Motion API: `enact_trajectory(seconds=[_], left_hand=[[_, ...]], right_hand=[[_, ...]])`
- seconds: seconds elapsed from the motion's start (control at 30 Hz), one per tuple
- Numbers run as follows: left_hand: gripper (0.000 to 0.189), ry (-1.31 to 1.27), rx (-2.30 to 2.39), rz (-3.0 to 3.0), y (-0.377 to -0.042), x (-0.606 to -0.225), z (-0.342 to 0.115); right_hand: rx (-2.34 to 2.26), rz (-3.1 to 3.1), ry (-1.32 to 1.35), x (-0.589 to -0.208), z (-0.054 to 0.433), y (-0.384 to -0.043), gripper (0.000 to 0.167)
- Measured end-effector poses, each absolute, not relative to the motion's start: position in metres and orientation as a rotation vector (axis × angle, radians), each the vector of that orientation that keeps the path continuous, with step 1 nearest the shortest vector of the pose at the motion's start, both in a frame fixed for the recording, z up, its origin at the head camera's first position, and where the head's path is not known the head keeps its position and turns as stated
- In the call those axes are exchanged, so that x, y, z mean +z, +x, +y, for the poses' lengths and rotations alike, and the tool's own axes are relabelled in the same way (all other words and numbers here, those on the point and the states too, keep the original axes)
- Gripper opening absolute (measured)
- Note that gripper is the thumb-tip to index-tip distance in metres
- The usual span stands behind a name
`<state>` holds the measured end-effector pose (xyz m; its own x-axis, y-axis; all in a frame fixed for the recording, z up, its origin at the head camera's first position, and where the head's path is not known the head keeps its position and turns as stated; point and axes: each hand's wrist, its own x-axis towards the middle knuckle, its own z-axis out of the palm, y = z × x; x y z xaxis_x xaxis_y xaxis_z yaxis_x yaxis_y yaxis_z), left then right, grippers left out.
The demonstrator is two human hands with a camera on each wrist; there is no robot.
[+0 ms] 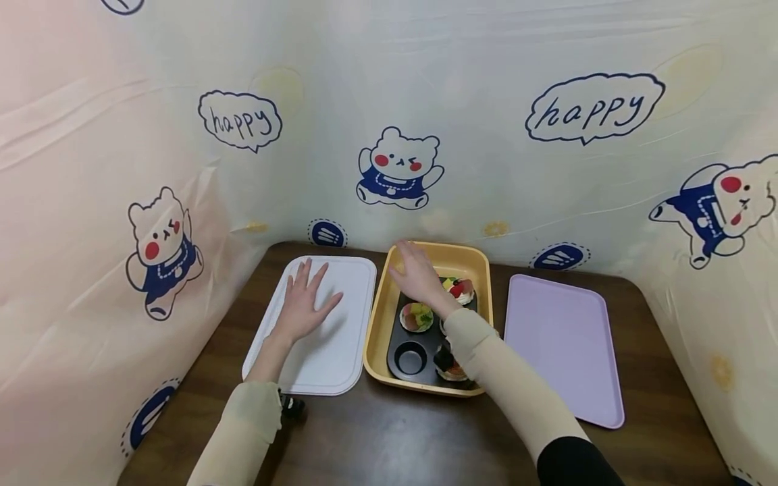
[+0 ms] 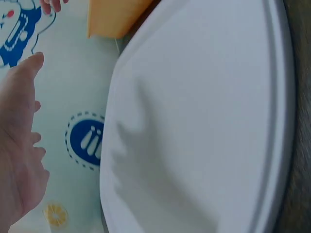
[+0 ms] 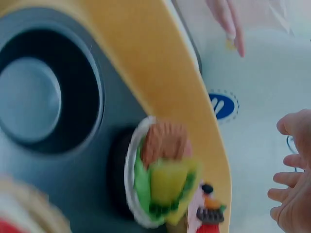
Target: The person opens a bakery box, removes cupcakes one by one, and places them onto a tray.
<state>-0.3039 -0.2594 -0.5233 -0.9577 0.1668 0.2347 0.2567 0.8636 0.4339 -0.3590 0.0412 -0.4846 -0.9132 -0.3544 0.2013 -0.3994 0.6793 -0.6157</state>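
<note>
My left hand (image 1: pixel 300 310) hovers above a white tray (image 1: pixel 343 358), fingers spread and holding nothing; its shadow falls on the tray in the left wrist view. My right hand (image 1: pixel 419 273) is over the far part of a yellow tray (image 1: pixel 375 364), with loosely extended fingers and nothing in its grasp in the right wrist view. Inside the yellow tray lies a dark muffin tin (image 1: pixel 398 337). Its cups hold food-like tarts, among them a green-and-pink tart (image 1: pixel 416 317) and a red-and-white tart (image 1: pixel 460 290). One near-left cup (image 1: pixel 410 358) holds no tart. My right forearm hides part of the tin.
A lavender tray (image 1: pixel 559 344) lies to the right of the yellow one on the brown wooden table (image 1: pixel 389 439). Behind and beside the table hangs a pale curtain (image 1: pixel 486 169) printed with cartoon bears.
</note>
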Motion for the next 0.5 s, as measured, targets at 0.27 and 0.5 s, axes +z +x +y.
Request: enact_trajectory(seconds=[0.27, 0.5], left_hand=[[0.086, -0.396, -0.714, -2.891, -0.304, -0.51, -0.231], [0.089, -0.463, -0.722, -2.919, -0.292, -0.503, -0.207]], right_hand=[[1.026, -2.823, 0.603, -0.506, 0.076, -0.381, 0.088], [1.074, -2.877, 0.546, -0.514, 0.107, -0.392, 0.103]])
